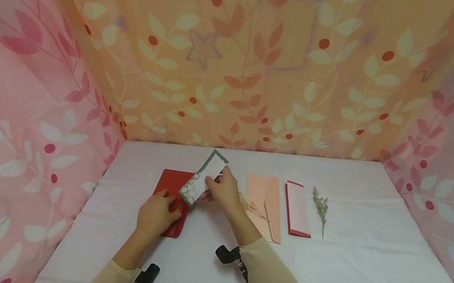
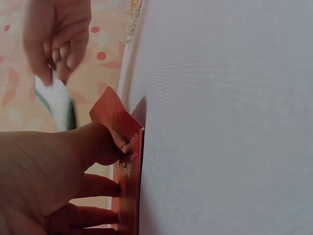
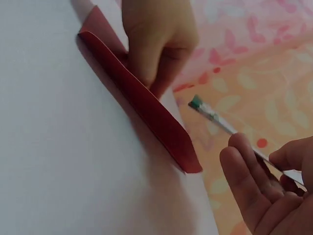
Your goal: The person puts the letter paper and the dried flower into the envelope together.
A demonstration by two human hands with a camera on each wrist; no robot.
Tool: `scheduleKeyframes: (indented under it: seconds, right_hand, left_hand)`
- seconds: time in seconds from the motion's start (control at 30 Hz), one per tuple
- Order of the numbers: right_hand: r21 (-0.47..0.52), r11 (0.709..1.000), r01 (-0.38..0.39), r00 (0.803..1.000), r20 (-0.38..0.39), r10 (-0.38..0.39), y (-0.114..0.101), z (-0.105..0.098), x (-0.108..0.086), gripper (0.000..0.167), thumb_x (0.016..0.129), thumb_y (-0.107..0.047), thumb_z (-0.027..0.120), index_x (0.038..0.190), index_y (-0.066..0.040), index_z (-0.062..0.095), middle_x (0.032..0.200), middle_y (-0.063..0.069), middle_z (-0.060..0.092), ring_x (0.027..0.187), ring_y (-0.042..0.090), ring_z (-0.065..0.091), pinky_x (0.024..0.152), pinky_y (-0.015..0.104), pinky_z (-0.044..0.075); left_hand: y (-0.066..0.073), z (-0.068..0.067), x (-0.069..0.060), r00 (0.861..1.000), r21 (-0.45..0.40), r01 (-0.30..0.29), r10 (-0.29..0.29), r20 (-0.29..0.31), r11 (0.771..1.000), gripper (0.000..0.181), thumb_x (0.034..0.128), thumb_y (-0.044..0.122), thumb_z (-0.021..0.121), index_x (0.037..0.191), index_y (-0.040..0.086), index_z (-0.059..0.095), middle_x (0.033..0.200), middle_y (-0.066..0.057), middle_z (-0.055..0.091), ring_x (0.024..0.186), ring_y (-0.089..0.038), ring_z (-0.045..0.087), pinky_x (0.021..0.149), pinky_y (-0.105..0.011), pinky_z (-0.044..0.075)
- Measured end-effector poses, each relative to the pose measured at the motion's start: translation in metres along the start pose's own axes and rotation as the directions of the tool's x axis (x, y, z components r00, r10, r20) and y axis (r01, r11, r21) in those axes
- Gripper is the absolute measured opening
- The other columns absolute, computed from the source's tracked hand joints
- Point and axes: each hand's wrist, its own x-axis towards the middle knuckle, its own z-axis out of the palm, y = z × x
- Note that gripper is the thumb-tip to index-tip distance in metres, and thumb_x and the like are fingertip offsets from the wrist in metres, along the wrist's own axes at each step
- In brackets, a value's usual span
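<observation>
My left hand (image 1: 155,215) holds a red envelope (image 1: 176,180) on the table. In the left wrist view its thumb bends against the raised flap (image 2: 110,105), and the other fingers lie on the envelope's body. My right hand (image 1: 223,188) pinches a white card (image 1: 201,180) with a green border and pale flowers at one end. Tilted, the card hangs above the envelope's right edge, outside it. Seen from the right wrist, the card (image 3: 220,122) appears nearly edge-on between thumb and fingers.
Right of the hands lies a peach envelope (image 1: 257,184) with a dried yellowish sprig (image 1: 255,207) across it. Farther right are a pink card with red edging (image 1: 299,210) and a green sprig (image 1: 320,208). Patterned cloth (image 1: 235,68) stands behind the white-covered table (image 1: 366,250).
</observation>
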Motion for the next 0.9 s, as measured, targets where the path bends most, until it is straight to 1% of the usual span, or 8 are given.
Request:
scheduleKeyframes:
  seconds: [0.07,0.1,0.23,0.3,0.4,0.6,0.8,0.9]
  right_hand:
    - [-0.149,0.988,0.039,0.999,-0.027,-0.043,0.002,0.007,0.002,0.023,0.098,-0.015,0.06,0.112,-0.003,0.046,0.074,0.015,0.067,0.048,0.021,0.068,0.05,0.041,0.059]
    - [-0.238,0.969,0.059,0.997,-0.043,-0.071,0.004,0.01,0.003,0.021,0.096,-0.015,0.06,0.108,-0.004,0.046,0.071,0.012,0.064,0.047,0.017,0.065,0.047,0.037,0.057]
    - [-0.567,0.818,0.1,0.977,-0.098,-0.188,0.008,0.018,0.003,0.019,0.091,-0.013,0.059,0.101,-0.004,0.046,0.063,0.003,0.055,0.048,0.012,0.049,0.041,0.027,0.041]
    - [-0.631,0.769,0.099,0.973,-0.101,-0.208,0.01,0.02,0.001,0.019,0.09,-0.012,0.059,0.102,-0.004,0.046,0.062,0.004,0.055,0.05,0.013,0.047,0.04,0.028,0.038]
    - [-0.673,0.735,0.085,0.975,-0.094,-0.2,0.012,0.023,-0.001,0.022,0.089,-0.012,0.058,0.106,-0.005,0.046,0.062,0.007,0.057,0.05,0.015,0.048,0.039,0.03,0.037]
    - [-0.707,0.704,0.058,0.985,-0.075,-0.157,0.018,0.027,-0.002,0.041,0.09,-0.021,0.065,0.122,-0.004,0.045,0.068,0.008,0.062,0.052,0.017,0.051,0.039,0.033,0.038]
    - [-0.656,0.754,0.016,0.999,-0.027,-0.045,0.02,0.03,-0.002,0.064,0.083,-0.032,0.082,0.127,-0.002,0.047,0.084,0.008,0.069,0.067,0.017,0.062,0.052,0.034,0.048]
    - [-0.653,0.758,-0.016,1.0,-0.028,-0.003,0.019,0.032,-0.004,0.065,0.08,-0.029,0.083,0.126,-0.002,0.046,0.085,0.009,0.068,0.066,0.018,0.062,0.051,0.035,0.047]
  left_hand:
    - [0.0,0.001,0.0,1.0,0.001,0.008,-0.008,-0.001,1.0,0.055,0.0821,0.032,0.078,0.128,0.002,0.071,0.139,-0.028,0.06,0.126,-0.045,0.059,0.094,-0.058,0.055]
    - [0.0,0.001,-0.001,1.0,0.0,0.008,-0.008,-0.002,1.0,0.054,0.0822,0.031,0.078,0.127,0.002,0.071,0.139,-0.028,0.06,0.126,-0.045,0.059,0.093,-0.059,0.054]
    - [0.001,0.0,-0.002,1.0,-0.012,0.01,-0.01,-0.004,1.0,0.054,0.0831,0.031,0.078,0.127,0.002,0.071,0.139,-0.028,0.06,0.127,-0.046,0.059,0.095,-0.059,0.054]
    - [0.003,-0.002,-0.003,1.0,-0.015,0.002,-0.003,-0.011,1.0,0.053,0.0837,0.031,0.077,0.127,0.001,0.072,0.138,-0.029,0.06,0.125,-0.046,0.059,0.095,-0.06,0.054]
    - [0.003,-0.002,-0.002,1.0,-0.012,0.0,0.0,-0.023,1.0,0.052,0.0844,0.032,0.076,0.126,0.002,0.072,0.137,-0.028,0.061,0.124,-0.046,0.06,0.094,-0.06,0.054]
    - [0.005,-0.003,-0.001,1.0,-0.003,-0.002,0.002,-0.027,1.0,0.05,0.0842,0.031,0.074,0.125,0.002,0.073,0.137,-0.028,0.062,0.123,-0.045,0.061,0.093,-0.059,0.054]
    - [0.003,-0.002,-0.001,1.0,-0.001,-0.007,0.007,-0.027,1.0,0.05,0.0843,0.03,0.073,0.125,0.002,0.073,0.137,-0.028,0.061,0.123,-0.046,0.061,0.093,-0.059,0.055]
    - [0.002,-0.001,0.0,0.999,0.0,-0.011,0.011,-0.033,1.0,0.049,0.0839,0.03,0.072,0.124,0.002,0.073,0.137,-0.028,0.061,0.123,-0.046,0.061,0.092,-0.059,0.055]
